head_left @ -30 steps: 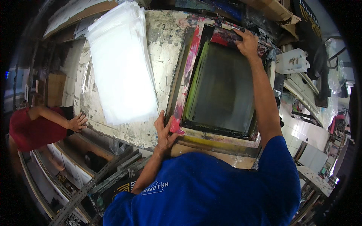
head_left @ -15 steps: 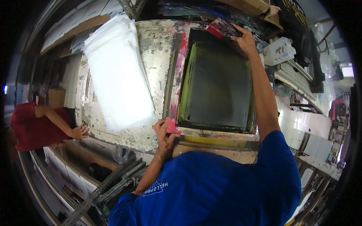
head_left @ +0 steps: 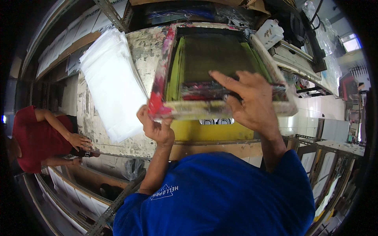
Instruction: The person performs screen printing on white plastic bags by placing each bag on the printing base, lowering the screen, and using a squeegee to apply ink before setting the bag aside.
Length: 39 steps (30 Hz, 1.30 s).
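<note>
We see a frame (head_left: 158,88) smeared in pink, red and cream; its mesh (head_left: 210,55) is dark olive, with lime-green bands (head_left: 177,69) at both sides. The squeegee (head_left: 202,91) is blotched red and black, the board (head_left: 189,130) yellow, the sheets (head_left: 112,82) white, the tabletop (head_left: 146,53) cream with grey patches.

Left grip (head_left: 156,129) on frame (head_left: 197,109) — right grip (head_left: 252,100) on squeegee (head_left: 204,91)

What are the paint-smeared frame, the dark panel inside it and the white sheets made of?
Frame: wood or metal; red and pale smears hide which.
Dark panel: probably fine mesh, matte-looking, judging by its flat, taut, even surface; the weave is too small to see.
White sheets: perhaps thin plastic or paper, given the fine layered edges; glare hides their finish.
</note>
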Available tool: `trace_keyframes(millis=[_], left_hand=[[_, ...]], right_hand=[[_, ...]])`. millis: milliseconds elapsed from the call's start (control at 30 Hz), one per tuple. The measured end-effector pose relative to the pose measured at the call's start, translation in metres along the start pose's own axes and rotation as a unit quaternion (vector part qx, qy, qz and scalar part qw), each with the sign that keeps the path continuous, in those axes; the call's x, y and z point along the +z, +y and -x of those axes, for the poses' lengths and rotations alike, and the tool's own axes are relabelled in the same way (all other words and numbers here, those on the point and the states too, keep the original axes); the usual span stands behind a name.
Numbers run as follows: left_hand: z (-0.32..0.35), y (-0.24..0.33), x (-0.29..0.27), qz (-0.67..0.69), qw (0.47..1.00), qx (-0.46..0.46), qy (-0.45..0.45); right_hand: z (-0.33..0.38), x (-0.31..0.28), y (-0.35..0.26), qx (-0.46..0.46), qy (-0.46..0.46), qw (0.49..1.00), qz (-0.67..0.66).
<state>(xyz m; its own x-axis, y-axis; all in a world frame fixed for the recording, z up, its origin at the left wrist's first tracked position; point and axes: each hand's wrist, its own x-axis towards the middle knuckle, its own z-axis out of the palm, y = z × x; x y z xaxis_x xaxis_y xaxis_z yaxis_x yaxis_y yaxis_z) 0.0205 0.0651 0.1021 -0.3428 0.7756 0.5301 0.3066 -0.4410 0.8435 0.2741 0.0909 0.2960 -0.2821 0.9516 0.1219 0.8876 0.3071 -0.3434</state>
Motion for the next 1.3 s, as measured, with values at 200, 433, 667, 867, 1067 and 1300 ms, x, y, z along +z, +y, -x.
trace_keyframes(millis=[200,433,667,867,1067,1300], left_hand=[[-0.108,0.029,0.076,0.212,0.961,0.11,0.142],[-0.147,-0.177,0.18,-0.063,0.989,-0.077,-0.108],[-0.115,-0.201,0.226,-0.364,0.908,0.098,-0.183],[-0.124,-0.176,0.216,-0.082,0.976,-0.079,-0.184],[-0.145,-0.154,0.134,-0.01,0.987,-0.14,-0.076],[-0.143,-0.185,-0.057,-0.038,0.975,-0.183,0.121]], right_hand=[[-0.064,-0.052,0.011,-0.083,0.152,0.984,0.032],[-0.124,-0.111,0.003,-0.11,0.163,0.978,-0.067],[-0.134,-0.127,0.018,-0.129,0.143,0.974,-0.121],[-0.144,-0.134,0.019,-0.171,0.108,0.971,-0.125],[-0.153,-0.131,0.016,-0.136,0.144,0.976,-0.089],[-0.163,-0.113,0.002,-0.066,0.206,0.976,-0.008]])
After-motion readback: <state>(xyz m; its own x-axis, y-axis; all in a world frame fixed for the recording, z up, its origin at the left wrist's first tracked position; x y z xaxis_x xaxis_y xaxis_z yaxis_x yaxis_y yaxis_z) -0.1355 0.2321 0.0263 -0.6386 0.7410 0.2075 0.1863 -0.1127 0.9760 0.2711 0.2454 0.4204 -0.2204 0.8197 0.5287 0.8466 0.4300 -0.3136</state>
